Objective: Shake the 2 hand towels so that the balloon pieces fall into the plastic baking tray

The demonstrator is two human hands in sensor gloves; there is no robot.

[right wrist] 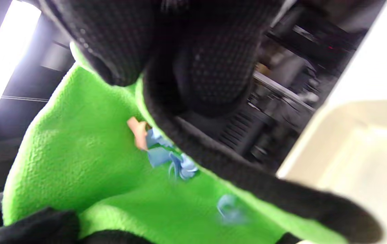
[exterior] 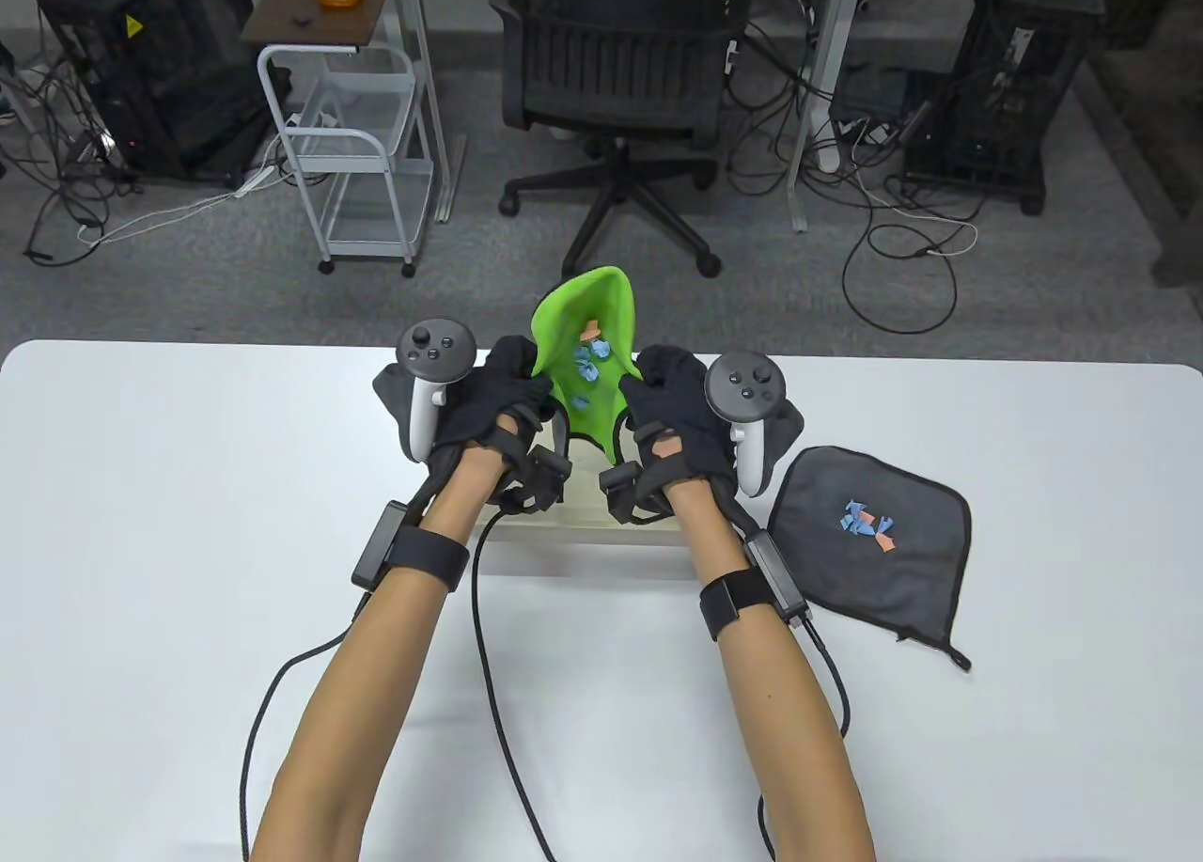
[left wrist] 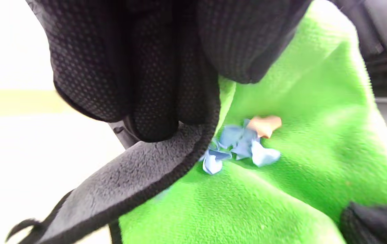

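Table view: grey towel beside right hand.

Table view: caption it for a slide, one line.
Both hands, left and right, cup a green towel holding balloon pieces above the tray.

**Layout around the baking tray**

Baking tray sits mid-table, mostly hidden under both forearms. First towel is held up above the tray, left hand gripping its left edge, right hand its right edge. Balloon pieces lie in the towel's fold. Second towel lies flat right of the tray, more pieces on it. Office chair stands behind the table.
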